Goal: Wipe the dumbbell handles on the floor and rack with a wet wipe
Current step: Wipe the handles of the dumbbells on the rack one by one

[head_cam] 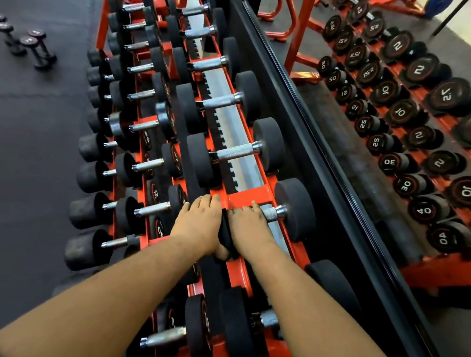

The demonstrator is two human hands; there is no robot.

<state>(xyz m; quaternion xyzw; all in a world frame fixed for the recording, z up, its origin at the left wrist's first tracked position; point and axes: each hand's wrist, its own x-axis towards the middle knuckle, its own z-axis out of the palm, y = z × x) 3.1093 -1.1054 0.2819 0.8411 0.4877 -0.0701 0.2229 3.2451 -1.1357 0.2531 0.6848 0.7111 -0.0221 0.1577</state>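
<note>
The dumbbell [288, 213] is sitting on the top tier of the rack [244, 196], towards its near end, close against the mirror [346, 161]; it is looking heavy and rigid, its knurled steel handle [273, 212] offering good purchase while the rubber heads are best left alone; I would judge it is wiped in place rather than lifted. The right hand [248, 226] is lying over the handle with fingers curling round it; no wipe is showing. The left hand [199, 221] is resting on the near head, fingers bent over its edge; whether gripping, I cannot tell.
</note>
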